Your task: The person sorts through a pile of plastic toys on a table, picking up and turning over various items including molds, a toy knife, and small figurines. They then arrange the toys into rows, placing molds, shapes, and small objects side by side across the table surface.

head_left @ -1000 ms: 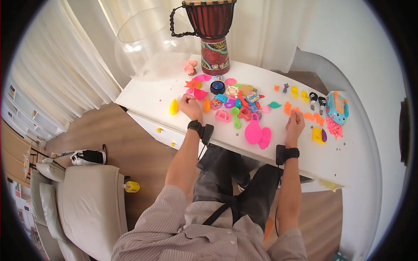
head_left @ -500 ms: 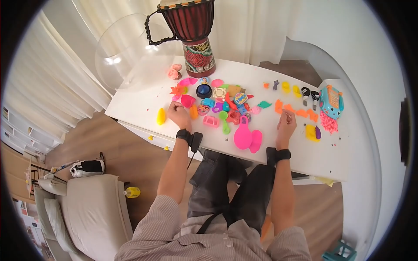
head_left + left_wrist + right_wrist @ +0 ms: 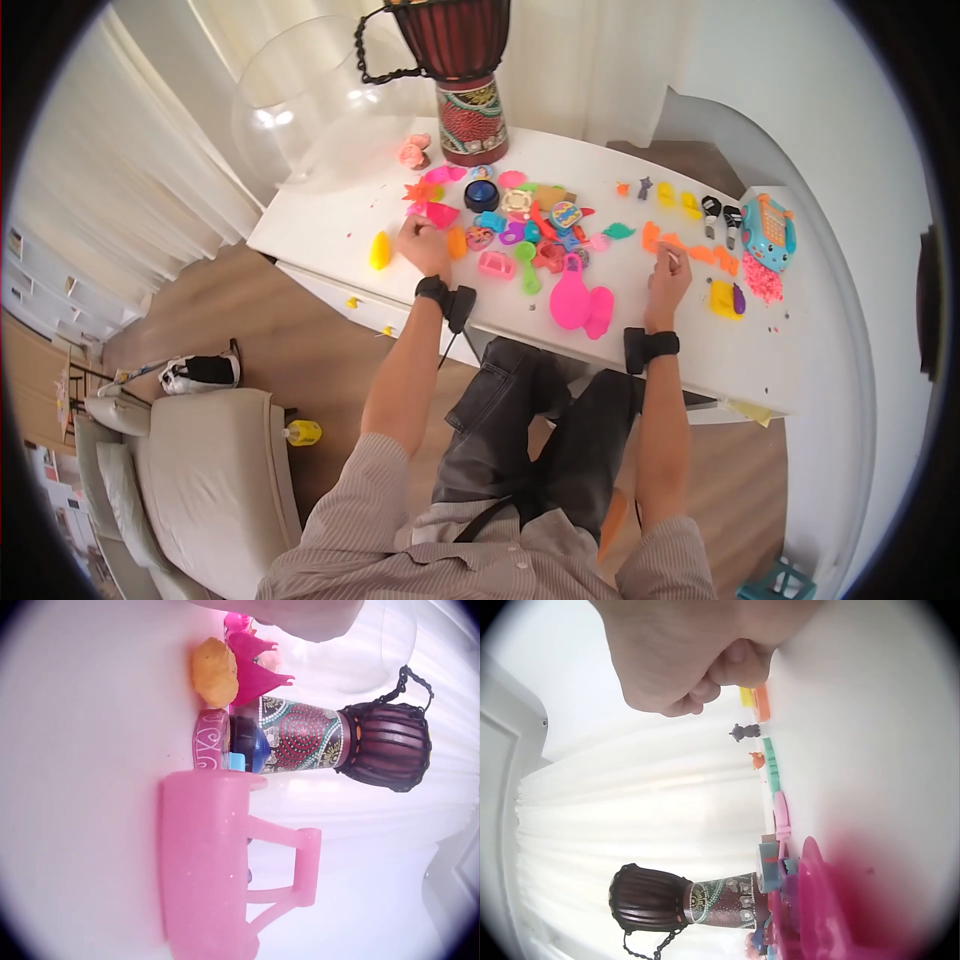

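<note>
My left hand point(image 3: 425, 247) rests on the white table, loosely curled, beside a magenta crown-shaped toy point(image 3: 441, 214) and an orange lump point(image 3: 457, 243). A yellow oval toy point(image 3: 380, 251) lies to its left. In the left wrist view a pink toy basket point(image 3: 206, 862) with a handle stands close to the camera; only an edge of the hand shows at the top. Over on the right, my right hand point(image 3: 668, 285) rests by the orange pieces point(image 3: 672, 240), its fingers loosely bent. Nothing shows in either hand.
Many colourful small toys crowd the middle, with a bright pink two-lobed piece point(image 3: 570, 295) at the front. A drum point(image 3: 474, 110) and a clear globe point(image 3: 300, 130) stand behind. At right are a toy telephone point(image 3: 768, 235), pink crumbs point(image 3: 763, 280) and a yellow block point(image 3: 724, 299).
The head view shifts left-right and up-down, moving the whole scene in frame. Both hands stay at about the same spots on the table, and the toys keep their places.
</note>
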Motion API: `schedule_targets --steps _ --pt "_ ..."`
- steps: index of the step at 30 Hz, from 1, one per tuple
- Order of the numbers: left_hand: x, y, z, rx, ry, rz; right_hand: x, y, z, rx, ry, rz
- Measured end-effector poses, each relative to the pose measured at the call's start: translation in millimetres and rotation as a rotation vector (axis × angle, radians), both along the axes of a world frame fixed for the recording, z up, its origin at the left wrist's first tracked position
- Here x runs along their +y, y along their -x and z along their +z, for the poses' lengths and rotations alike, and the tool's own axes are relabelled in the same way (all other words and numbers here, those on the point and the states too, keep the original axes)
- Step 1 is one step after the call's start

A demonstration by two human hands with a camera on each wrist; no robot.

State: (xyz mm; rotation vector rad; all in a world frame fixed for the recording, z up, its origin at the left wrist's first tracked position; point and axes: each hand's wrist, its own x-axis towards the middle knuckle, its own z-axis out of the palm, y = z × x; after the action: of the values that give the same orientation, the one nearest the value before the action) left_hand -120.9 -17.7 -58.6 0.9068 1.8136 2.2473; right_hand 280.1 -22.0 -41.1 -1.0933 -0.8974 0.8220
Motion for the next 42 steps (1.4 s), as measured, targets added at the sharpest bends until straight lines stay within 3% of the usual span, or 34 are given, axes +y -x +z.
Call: schedule_targets --steps 14,16,27,32,36,42 --pt "3 -1 -2 0.041 0.072 0.088 -5 6 4 -0.008 0.018 -0.054" --pt "5 -3 1 0.064 0.170 0.136 -4 4 2 -0.012 -0.004 -0.043" --pt "4 1 0 0.069 0.227 0.007 -4 3 3 -0.045 0.005 -0.026" --pt "-8 2 8 -0.117 0.020 -0.038 -3 1 1 -0.011 0.019 -0.021" --pt "-15 -3 12 -0.130 -0.022 -0.025 -7 2 4 0.008 0.019 -0.013" --pt "-20 -8 17 0.087 0.084 0.027 -3 5 6 0.027 0.016 -0.062"
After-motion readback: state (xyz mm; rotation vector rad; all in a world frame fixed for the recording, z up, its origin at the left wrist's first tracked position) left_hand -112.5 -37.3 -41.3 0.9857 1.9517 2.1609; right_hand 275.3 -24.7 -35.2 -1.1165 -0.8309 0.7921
